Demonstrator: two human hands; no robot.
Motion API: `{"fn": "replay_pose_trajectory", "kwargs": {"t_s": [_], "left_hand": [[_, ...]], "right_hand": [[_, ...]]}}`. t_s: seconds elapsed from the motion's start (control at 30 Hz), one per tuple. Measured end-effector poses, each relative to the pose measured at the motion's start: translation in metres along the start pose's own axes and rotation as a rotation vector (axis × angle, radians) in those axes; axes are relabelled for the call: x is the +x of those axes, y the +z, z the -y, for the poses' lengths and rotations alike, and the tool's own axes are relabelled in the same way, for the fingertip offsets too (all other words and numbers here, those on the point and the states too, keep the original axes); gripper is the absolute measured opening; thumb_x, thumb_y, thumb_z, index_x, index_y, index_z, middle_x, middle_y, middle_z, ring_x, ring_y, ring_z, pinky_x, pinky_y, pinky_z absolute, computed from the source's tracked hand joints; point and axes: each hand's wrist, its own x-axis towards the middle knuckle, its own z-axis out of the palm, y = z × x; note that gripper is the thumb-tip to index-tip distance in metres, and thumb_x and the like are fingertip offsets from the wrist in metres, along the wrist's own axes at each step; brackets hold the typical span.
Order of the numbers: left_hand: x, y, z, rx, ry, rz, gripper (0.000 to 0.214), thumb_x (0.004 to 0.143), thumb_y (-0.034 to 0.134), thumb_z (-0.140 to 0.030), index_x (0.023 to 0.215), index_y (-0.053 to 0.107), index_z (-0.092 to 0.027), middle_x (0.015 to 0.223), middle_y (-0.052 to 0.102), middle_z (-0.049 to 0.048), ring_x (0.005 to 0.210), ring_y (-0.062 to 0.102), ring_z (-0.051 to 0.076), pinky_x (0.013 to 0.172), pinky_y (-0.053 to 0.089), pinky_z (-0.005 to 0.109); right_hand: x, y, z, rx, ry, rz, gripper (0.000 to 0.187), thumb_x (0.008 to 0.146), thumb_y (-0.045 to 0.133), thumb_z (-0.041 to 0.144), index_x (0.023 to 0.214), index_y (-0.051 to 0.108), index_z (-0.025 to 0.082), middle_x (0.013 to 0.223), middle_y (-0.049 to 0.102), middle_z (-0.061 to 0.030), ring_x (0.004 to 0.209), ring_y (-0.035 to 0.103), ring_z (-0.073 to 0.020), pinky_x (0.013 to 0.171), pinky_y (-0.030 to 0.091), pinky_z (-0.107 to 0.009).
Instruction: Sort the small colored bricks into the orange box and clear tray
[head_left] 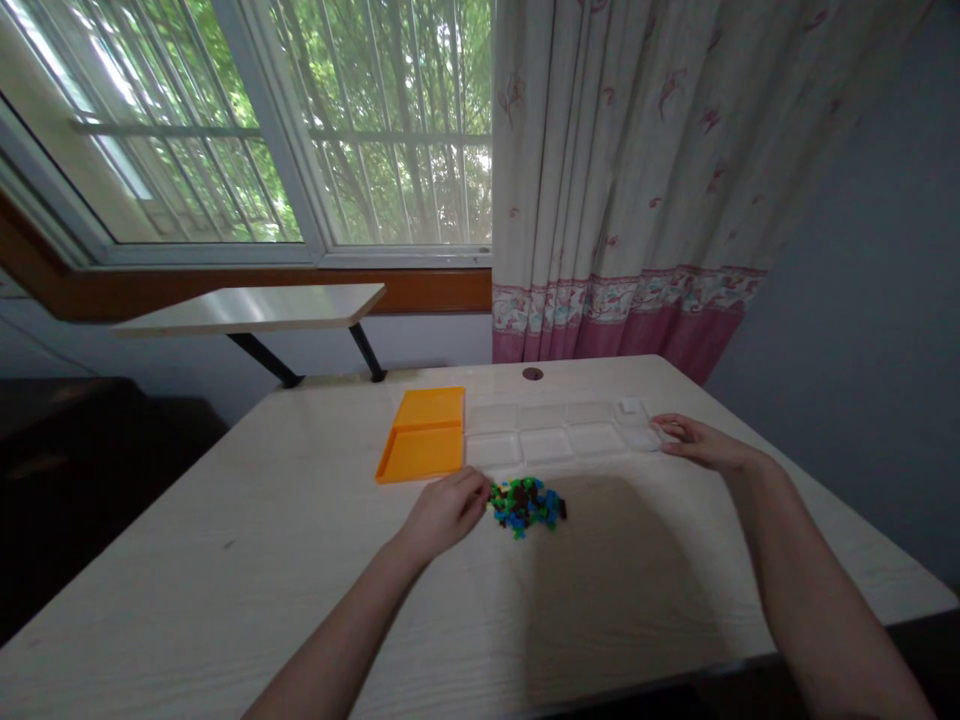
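Observation:
A small heap of toy building bricks point(523, 503) in green, blue, dark brown and a little yellow lies on the table. At its left edge is my left hand point(450, 508), fingers curled together; whatever they pinch is too small to make out. Behind the heap, clear plastic compartment trays point(546, 445) stretch in two rows. My right hand point(701, 443) grips their right end between thumb and fingers. Near those fingertips a small whitish piece point(630, 406) shows in the far right compartment. An orange two-part case point(424, 440) lies open flat, left of the trays.
The pale wooden table point(247, 560) has a round cable hole point(532, 374) near its back edge. A raised shelf point(255, 308) on black legs stands at the back left. Behind are a barred window and a patterned curtain point(615, 200); a dark piece of furniture point(82, 460) is on the left.

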Motion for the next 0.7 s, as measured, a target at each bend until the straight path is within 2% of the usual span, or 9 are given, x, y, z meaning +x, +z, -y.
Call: {"fn": "replay_pose_trajectory", "kwargs": {"t_s": [0.23, 0.5, 0.6, 0.7], "left_hand": [[-0.001, -0.002, 0.001, -0.021, -0.013, -0.017, 0.015, 0.080, 0.041, -0.016, 0.085, 0.055, -0.019, 0.086, 0.058, 0.0029, 0.078, 0.054, 0.014, 0.067, 0.041, 0.021], [0.000, -0.002, 0.000, -0.022, -0.023, -0.009, 0.017, 0.082, 0.039, -0.019, 0.085, 0.055, -0.019, 0.085, 0.057, 0.0040, 0.077, 0.054, 0.014, 0.067, 0.042, 0.022], [-0.001, -0.003, 0.000, -0.019, -0.026, -0.008, 0.017, 0.082, 0.039, -0.019, 0.086, 0.055, -0.019, 0.086, 0.057, 0.0039, 0.078, 0.054, 0.014, 0.067, 0.042, 0.022], [-0.001, -0.002, 0.000, -0.014, -0.023, -0.007, 0.016, 0.081, 0.039, -0.017, 0.086, 0.055, -0.019, 0.086, 0.057, 0.0035, 0.078, 0.054, 0.014, 0.067, 0.041, 0.022]], "right_hand": [[0.002, -0.001, -0.005, -0.016, -0.006, -0.013, 0.063, 0.059, 0.066, 0.053, 0.112, 0.046, 0.025, 0.130, 0.045, -0.0097, 0.121, 0.039, -0.0261, 0.099, 0.036, -0.039], [0.002, 0.002, 0.004, -0.008, -0.012, -0.017, 0.065, 0.060, 0.066, 0.055, 0.114, 0.047, 0.023, 0.128, 0.047, -0.0106, 0.119, 0.041, -0.0265, 0.100, 0.033, -0.040], [0.001, 0.002, 0.005, -0.026, -0.022, -0.022, 0.065, 0.061, 0.067, 0.052, 0.115, 0.047, 0.022, 0.127, 0.047, -0.0108, 0.118, 0.043, -0.0260, 0.099, 0.035, -0.039], [-0.004, -0.001, 0.009, -0.127, 0.011, -0.109, 0.065, 0.060, 0.067, 0.050, 0.115, 0.049, 0.020, 0.123, 0.051, -0.0115, 0.109, 0.050, -0.0275, 0.090, 0.042, -0.038]]}}
